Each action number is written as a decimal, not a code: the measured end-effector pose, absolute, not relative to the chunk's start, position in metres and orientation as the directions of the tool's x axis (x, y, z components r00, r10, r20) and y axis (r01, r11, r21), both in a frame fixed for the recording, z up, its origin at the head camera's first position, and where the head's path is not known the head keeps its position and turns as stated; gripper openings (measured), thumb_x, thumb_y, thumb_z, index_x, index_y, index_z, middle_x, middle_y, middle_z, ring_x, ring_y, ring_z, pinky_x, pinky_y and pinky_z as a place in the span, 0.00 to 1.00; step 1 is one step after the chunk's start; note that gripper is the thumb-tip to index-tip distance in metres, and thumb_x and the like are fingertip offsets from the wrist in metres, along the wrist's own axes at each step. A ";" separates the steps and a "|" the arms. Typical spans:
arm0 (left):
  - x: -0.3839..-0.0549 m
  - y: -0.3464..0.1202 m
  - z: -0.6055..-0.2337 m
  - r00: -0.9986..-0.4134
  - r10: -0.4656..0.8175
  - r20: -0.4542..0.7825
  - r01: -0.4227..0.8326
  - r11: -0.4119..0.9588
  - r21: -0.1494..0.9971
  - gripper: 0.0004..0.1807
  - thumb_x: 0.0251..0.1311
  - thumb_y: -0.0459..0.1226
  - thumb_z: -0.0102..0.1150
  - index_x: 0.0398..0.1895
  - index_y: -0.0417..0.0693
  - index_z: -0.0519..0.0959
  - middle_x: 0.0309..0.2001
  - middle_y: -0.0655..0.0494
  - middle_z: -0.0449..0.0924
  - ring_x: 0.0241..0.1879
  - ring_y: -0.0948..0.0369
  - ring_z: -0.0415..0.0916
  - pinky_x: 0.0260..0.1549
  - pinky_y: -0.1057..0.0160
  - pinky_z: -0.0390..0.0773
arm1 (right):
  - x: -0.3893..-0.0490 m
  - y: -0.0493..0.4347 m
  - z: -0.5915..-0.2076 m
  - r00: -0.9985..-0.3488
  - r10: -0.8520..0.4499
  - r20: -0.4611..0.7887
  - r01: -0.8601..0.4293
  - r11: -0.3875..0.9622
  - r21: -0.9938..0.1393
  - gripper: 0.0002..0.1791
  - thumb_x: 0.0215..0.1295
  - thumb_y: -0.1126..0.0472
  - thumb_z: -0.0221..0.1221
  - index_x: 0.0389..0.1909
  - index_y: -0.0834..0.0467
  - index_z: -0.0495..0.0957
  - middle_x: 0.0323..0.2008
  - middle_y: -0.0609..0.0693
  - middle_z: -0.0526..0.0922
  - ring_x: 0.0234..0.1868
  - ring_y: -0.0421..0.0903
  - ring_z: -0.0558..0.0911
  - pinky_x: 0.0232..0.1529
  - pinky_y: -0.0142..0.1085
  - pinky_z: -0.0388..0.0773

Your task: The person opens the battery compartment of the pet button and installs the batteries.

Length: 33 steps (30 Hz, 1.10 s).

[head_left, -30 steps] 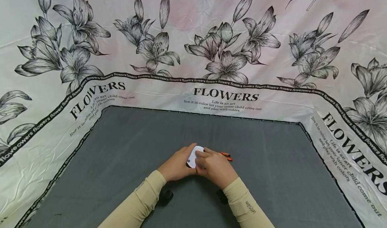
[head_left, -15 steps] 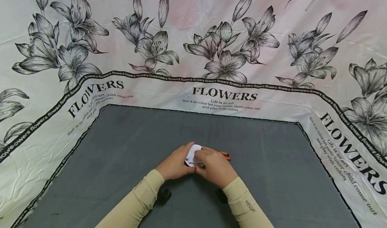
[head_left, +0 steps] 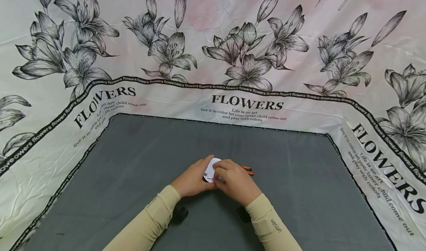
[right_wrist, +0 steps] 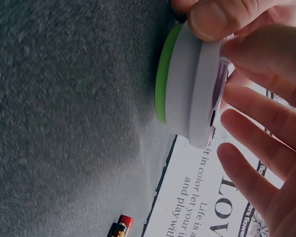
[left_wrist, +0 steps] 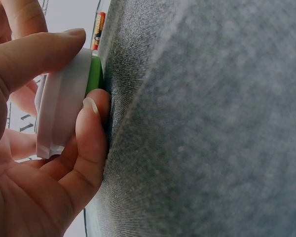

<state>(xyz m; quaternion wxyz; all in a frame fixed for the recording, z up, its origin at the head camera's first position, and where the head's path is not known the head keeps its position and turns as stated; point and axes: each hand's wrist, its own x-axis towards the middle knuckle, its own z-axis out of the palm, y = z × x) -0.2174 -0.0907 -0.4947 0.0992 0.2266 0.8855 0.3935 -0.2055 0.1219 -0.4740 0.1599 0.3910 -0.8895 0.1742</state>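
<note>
My left hand grips a small round white device around its rim. Tiny dots or holes mark the side that faces up. In the left wrist view its underside has a green layer, close above the cloth. My right hand bends over the device's near right part. Its thumb and fingertips seem to pinch a small white cover at the back, largely hidden by the fingers. Beyond the right hand lie two red-and-black batteries, partly covered by that hand; one battery shows in the right wrist view.
A dark grey cloth covers the table, bordered by a white floral print with FLOWERS lettering. Dark wrist-worn units hang beneath both sleeves.
My right fingers have drawn together over the device's back, where a pale flat piece came into sight between them. The left hand keeps its grip, and the batteries stay put.
</note>
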 end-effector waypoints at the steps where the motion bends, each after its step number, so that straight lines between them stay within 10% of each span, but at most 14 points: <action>1: -0.218 -0.090 -0.495 -0.878 0.479 0.006 0.326 0.589 0.740 0.55 0.66 0.50 0.76 0.88 0.45 0.55 0.75 0.40 0.72 0.67 0.48 0.77 0.65 0.45 0.78 | -0.205 0.121 -0.474 -0.638 -0.642 0.425 -0.754 0.631 -0.180 0.11 0.58 0.65 0.79 0.31 0.51 0.85 0.51 0.49 0.90 0.57 0.48 0.86 0.59 0.41 0.85; 14: -0.220 -0.090 -0.496 -0.878 0.479 0.003 0.320 0.582 0.748 0.53 0.66 0.47 0.76 0.88 0.46 0.56 0.74 0.42 0.73 0.65 0.51 0.77 0.65 0.47 0.78 | -0.202 0.121 -0.467 -0.644 -0.641 0.417 -0.748 0.642 -0.168 0.11 0.60 0.67 0.74 0.30 0.51 0.81 0.49 0.52 0.92 0.54 0.47 0.88 0.55 0.41 0.87; 22: -0.220 -0.086 -0.493 -0.879 0.478 0.004 0.317 0.577 0.753 0.55 0.65 0.51 0.76 0.88 0.46 0.56 0.75 0.43 0.73 0.67 0.50 0.76 0.65 0.45 0.78 | -0.204 0.130 -0.464 -0.676 -0.617 0.402 -0.718 0.675 -0.171 0.11 0.60 0.67 0.73 0.31 0.50 0.82 0.31 0.42 0.85 0.37 0.39 0.81 0.40 0.35 0.82; 33: -0.220 -0.086 -0.499 -0.897 0.442 -0.026 0.282 0.616 0.736 0.57 0.61 0.51 0.79 0.88 0.51 0.56 0.74 0.45 0.73 0.68 0.52 0.75 0.68 0.45 0.75 | -0.206 0.187 -0.463 -0.842 -0.445 0.304 -0.523 0.813 -0.257 0.08 0.65 0.63 0.73 0.39 0.49 0.86 0.43 0.43 0.91 0.44 0.42 0.87 0.46 0.43 0.86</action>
